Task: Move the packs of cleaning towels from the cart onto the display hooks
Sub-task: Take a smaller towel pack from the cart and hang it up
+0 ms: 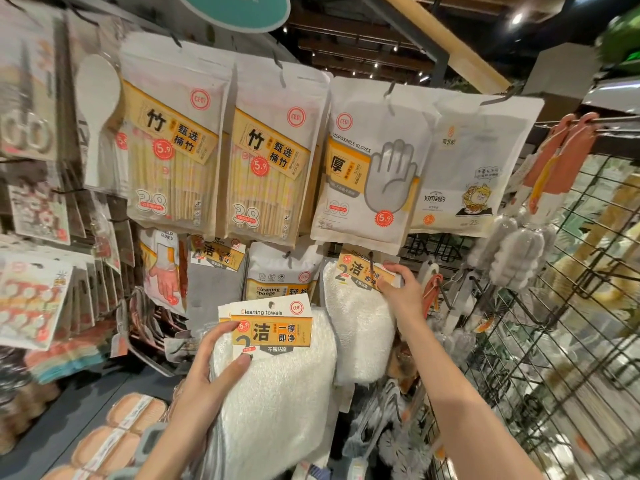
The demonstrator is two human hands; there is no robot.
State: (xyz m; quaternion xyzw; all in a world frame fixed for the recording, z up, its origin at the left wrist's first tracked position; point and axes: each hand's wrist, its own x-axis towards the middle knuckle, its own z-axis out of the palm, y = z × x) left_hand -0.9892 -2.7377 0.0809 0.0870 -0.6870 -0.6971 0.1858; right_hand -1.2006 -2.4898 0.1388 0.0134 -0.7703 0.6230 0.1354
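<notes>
A black wire display rack [561, 341] carries hanging goods, biggest among them two clear pouches of bamboo chopsticks [221, 157] and a white pouch of disposable gloves [372, 168]. Below, the left hand [204, 379] grips a stack of fluffy white cleaning towel packs with orange card headers [277, 368] (fingers [239, 363] curled round its edge). The right hand [401, 289] pinches the header of another white towel pack [360, 327] hanging on a hook.

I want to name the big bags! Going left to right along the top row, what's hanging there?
First bamboo stick pack → second bamboo stick pack → disposable gloves pack → white pack with a cartoon.
</notes>
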